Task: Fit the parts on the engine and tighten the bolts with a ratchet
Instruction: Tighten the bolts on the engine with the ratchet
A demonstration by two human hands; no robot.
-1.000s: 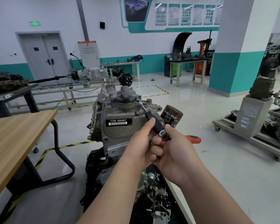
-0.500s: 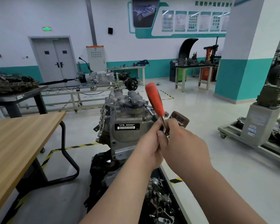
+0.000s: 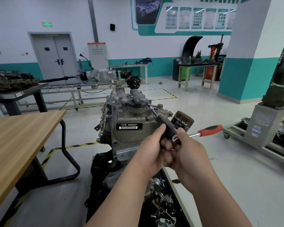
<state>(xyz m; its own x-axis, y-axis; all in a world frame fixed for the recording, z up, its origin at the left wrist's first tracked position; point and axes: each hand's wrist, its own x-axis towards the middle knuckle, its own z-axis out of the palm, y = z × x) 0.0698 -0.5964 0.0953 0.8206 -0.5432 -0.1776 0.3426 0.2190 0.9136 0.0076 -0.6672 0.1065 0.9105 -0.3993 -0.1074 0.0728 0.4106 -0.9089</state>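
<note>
— Atop the grey metal engine, is the socket seated?
— Looks so. Your left hand grips the black extension bar, your right hand the red-handled steel ratchet. Hold the bar straight; swing short.

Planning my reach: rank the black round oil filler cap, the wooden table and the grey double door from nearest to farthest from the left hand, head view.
1. Black round oil filler cap, atop the engine, ahead of the left hand.
2. Wooden table, off to the left.
3. Grey double door, far back wall.
</note>
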